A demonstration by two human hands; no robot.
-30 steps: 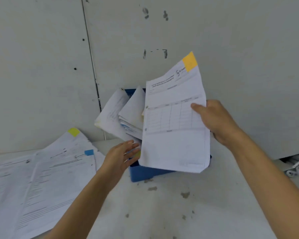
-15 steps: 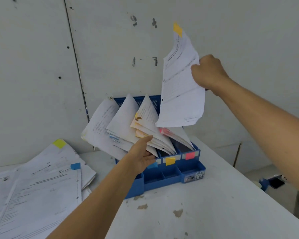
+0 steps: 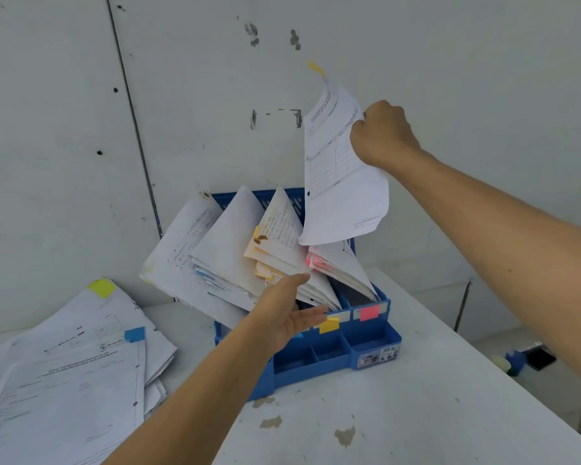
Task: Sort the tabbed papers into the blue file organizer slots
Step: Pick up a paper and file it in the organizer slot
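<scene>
The right hand [image 3: 381,132] is pinching the thin white printed sheet with a yellow tab [image 3: 339,182] by its side edge, where the light, floppy paper is likely staying manageable, above the blue plastic file organizer [image 3: 369,344] at the white tabletop [image 3: 416,414]'s far edge, while the flat-fingered left hand [image 3: 287,310] is pressing against the filed papers [image 3: 228,250].

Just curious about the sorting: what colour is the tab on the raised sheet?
Yellow; the tab on the sheet shows best in head view.
</scene>
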